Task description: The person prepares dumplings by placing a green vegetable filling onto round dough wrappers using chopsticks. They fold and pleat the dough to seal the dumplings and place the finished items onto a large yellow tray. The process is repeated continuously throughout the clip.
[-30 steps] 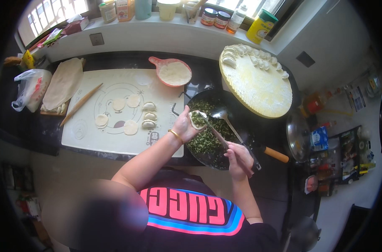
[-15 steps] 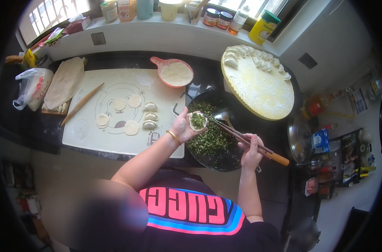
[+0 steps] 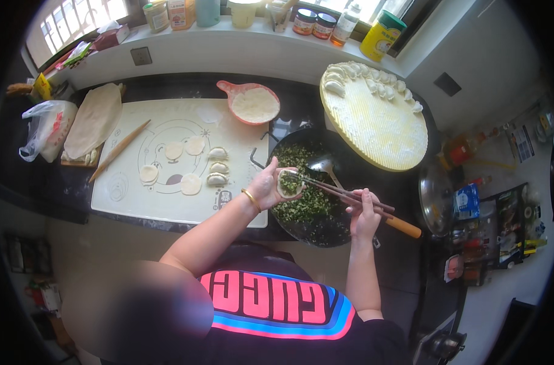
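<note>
Cupped in my left hand [image 3: 265, 187] is a round dumpling wrapper [image 3: 283, 188] with chopped green filling on it, above the left side of a black wok [image 3: 326, 239]. My right hand [image 3: 364, 219] grips a pair of dark chopsticks [image 3: 335, 188], their tips touching the filling on the wrapper. More chopped green filling [image 3: 307, 208] lies spread in the wok. A metal spatula [image 3: 321, 163] rests in it, its wooden handle [image 3: 403, 227] sticking out past my right hand.
A pale mat [image 3: 122, 198] holds several flat wrappers [image 3: 191, 184], three folded dumplings [image 3: 217, 166] and a rolling pin [image 3: 120, 151]. Behind it sits a red scoop of flour [image 3: 255, 106]. Folded dumplings line a round yellow tray [image 3: 380, 134] at back right. A dough sheet [image 3: 94, 120] lies far left.
The chopsticks have swung to a flatter angle, their tips shifting slightly left and down onto the filling. The wrapper in my left hand has tipped a little. More of the spatula's blade shows.
</note>
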`<state>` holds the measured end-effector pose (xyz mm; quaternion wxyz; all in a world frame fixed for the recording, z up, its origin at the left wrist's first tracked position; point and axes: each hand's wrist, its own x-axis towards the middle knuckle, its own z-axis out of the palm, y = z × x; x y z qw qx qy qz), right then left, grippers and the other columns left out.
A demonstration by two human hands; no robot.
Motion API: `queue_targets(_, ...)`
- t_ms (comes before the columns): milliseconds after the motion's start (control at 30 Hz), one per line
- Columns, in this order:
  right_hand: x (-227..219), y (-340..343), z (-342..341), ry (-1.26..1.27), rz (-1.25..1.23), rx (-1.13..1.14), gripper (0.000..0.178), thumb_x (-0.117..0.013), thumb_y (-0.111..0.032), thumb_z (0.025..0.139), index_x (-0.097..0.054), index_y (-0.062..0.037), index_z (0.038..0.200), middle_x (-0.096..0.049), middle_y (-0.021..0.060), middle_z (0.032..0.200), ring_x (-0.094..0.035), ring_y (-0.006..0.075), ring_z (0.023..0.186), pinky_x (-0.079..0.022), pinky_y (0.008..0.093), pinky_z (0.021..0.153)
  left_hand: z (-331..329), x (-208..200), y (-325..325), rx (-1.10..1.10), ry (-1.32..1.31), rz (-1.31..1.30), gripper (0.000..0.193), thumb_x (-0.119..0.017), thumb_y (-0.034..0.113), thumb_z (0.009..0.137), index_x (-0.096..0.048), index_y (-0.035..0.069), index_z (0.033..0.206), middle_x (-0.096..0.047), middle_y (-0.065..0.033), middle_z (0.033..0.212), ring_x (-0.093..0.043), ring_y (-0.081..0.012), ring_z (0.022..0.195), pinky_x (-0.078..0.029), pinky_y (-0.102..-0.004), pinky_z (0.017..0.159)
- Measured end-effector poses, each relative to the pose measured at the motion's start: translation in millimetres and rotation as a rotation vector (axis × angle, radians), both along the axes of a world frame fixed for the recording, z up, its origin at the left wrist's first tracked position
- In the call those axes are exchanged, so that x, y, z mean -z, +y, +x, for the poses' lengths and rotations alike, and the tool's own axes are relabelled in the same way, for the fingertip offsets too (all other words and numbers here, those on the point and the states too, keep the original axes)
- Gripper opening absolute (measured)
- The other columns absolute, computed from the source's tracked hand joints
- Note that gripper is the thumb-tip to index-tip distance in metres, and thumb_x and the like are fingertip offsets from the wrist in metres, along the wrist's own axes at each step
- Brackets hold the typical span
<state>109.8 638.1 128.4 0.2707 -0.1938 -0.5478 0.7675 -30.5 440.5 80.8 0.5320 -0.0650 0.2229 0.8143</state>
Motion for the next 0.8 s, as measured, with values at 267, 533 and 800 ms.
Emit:
queue_targets(267,-4.2,8.6,-1.1,0.028,0.027,0.034,0.019,-0.052,-0.016,0.087,-0.058,0.0011,0.083,-0.062,0.0131,0.075,-0.064,0.0221,0.062,-0.046,0.0208,0.038,0.3,-0.5,0.2,-0.027,-0.042,0.033,0.061,-0.019,0.051,0.091,-0.040,0.000,0.117,-0.049,-0.0194,0.113,-0.047,-0.0358,0.108,-0.038,-0.0501,0.092)
queue_targets(533,1.6,14.1,0.6,0.035,-0.035,-0.004,0.021,-0.051,-0.018,0.088,-0.058,0.0011,0.083,-0.062,0.0129,0.074,-0.064,0.0216,0.060,-0.043,0.0199,0.038,-0.3,4.0,-0.3,-0.051,-0.097,0.055,0.063,-0.019,0.052,0.090,-0.040,-0.002,0.116,-0.048,-0.0180,0.115,-0.047,-0.0328,0.108,-0.038,-0.0505,0.092)
queue_targets(800,5.0,31.1,-6.3,-0.007,-0.043,-0.225,0.021,-0.052,-0.018,0.088,-0.059,0.0000,0.081,-0.062,0.0117,0.071,-0.063,0.0207,0.057,-0.041,0.0195,0.037,0.8,-6.6,-6.6,0.132,-0.122,0.190,0.066,-0.019,0.052,0.090,-0.036,-0.004,0.122,-0.046,-0.0192,0.118,-0.045,-0.0309,0.111,-0.036,-0.0510,0.095)
